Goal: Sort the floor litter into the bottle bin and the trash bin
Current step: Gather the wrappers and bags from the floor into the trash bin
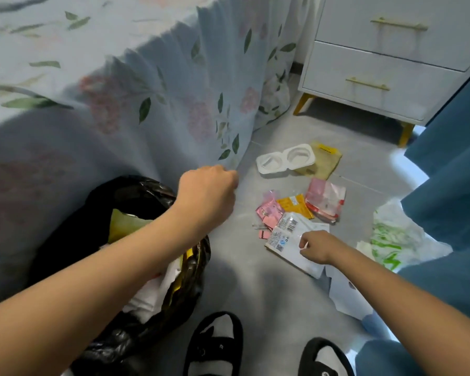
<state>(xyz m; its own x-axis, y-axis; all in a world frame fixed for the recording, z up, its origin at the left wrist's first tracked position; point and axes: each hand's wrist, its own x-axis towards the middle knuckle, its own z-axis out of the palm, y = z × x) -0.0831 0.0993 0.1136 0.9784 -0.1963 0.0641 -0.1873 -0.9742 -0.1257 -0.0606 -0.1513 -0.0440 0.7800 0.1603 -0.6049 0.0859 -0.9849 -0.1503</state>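
Left hand (206,194) curled, nothing seen held, above trash bin (98,267) rim at 8 o'clock | right hand (316,246) pinching white wrapper (288,240) | litter pile (296,207) at 3 o'clock on floor.

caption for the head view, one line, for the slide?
Right hand pinches a white wrapper from floor litter while the curled left hand hovers above the black-lined bin.

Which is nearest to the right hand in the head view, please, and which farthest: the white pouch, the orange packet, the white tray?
From the right hand:
1. White pouch, under its fingers.
2. Orange packet, just beyond.
3. White tray, farthest, by the bedspread.
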